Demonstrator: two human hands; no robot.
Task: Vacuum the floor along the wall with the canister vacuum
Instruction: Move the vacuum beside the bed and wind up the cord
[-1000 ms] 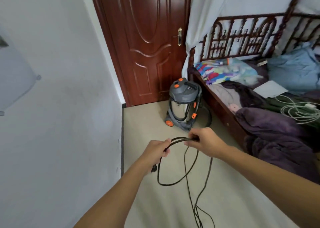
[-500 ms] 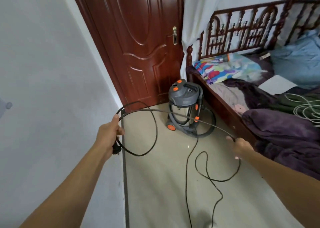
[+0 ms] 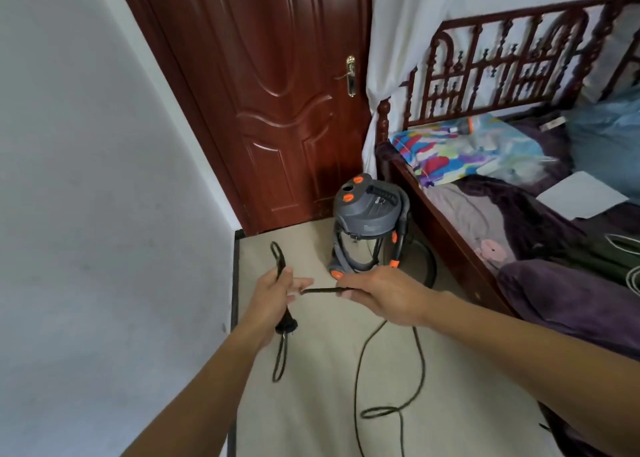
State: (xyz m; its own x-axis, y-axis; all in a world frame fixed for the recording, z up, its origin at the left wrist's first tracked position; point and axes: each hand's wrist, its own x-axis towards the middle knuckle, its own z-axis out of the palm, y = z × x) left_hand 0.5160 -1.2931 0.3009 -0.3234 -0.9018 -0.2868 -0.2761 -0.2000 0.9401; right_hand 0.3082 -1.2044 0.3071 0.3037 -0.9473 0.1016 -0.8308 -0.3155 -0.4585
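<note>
Only the head camera here. Half a second back the two hands were flung wide with the cord stretched between them; now they're close together again in front of the vacuum (image 3: 369,221). The left hand (image 3: 273,293) grips a bunch of folded cord (image 3: 320,291), fingers curled round it, one loop poking out above the fist and another hanging below. The plug (image 3: 285,328) dangles just under that hand, not in any socket. The right hand (image 3: 377,293) pinches the cord just beside it, with a short tight stretch running between the two. The rest of the cord trails in loose bends over the floor (image 3: 318,387).

The vacuum itself sits upright in the corner, between the door (image 3: 277,110) and the bed (image 3: 446,234), well away from the wall (image 3: 104,214) on the left. So it looks like arm-length pulls of cord handling. With the plug loose there's no power, so I'd say no actual vacuuming is going on right now.
</note>
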